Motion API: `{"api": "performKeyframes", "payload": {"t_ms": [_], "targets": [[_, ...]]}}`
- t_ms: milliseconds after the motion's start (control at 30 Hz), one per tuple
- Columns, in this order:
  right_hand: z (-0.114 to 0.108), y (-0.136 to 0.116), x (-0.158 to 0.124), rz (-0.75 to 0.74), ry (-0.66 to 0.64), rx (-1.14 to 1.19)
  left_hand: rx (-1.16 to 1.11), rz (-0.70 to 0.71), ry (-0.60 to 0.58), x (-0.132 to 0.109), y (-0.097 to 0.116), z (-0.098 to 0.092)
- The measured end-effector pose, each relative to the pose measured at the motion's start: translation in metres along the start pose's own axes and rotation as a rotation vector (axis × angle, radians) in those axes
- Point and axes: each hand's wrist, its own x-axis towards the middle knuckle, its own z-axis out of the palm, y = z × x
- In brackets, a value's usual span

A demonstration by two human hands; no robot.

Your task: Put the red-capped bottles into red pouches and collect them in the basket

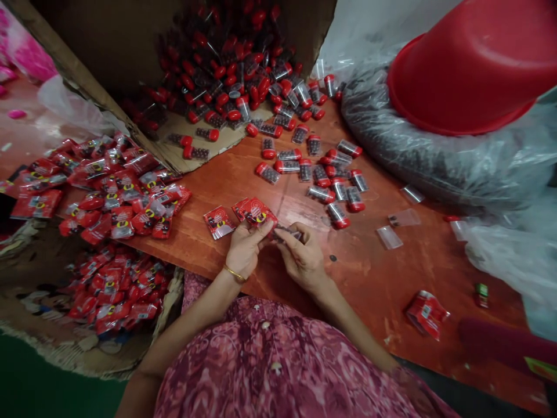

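My left hand [246, 247], with a gold bangle at the wrist, grips a red printed packet [256, 210] between thumb and fingers. My right hand [304, 255] pinches a small clear tube [288, 233] with dark beads at the packet's near right end; whether the tube's tip is inside the packet is hidden by my fingers. Just left of my left hand lies a small stack of flat red packets [219, 222]. Beyond my hands, several red-capped tubes of dark beads [322, 174] are scattered on the reddish wooden table [365, 290].
A tipped cardboard box [104, 87] spills many tubes at the back. Filled red packets [126, 191] are heaped at left, above another carton [172, 313] of them. At right are a red tub [461, 69] on a plastic-wrapped bundle [418, 157], loose clear pieces [389, 237] and a crumpled packet [427, 313].
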Motion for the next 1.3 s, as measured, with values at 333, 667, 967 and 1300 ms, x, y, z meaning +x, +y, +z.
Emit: {"api": "performKeyframes", "payload": {"t_ms": [333, 667, 967, 1300], "targets": [[0.001, -0.017, -0.001, 0.627, 0.019, 0.552, 0.014, 0.054, -0.085, -0.001, -0.007, -0.002], [0.008, -0.022, 0.007, 0.672, -0.054, 0.724, 0.163, 0.102, -0.172, -0.004, -0.011, -0.006], [0.005, -0.002, 0.013, 0.495, -0.284, 0.608, 0.258, 0.147, -0.246, -0.002, -0.010, -0.013], [0.013, 0.046, 0.061, 0.064, -0.135, -0.355, 0.682, 0.347, 0.384, -0.042, 0.072, -0.112]]}}
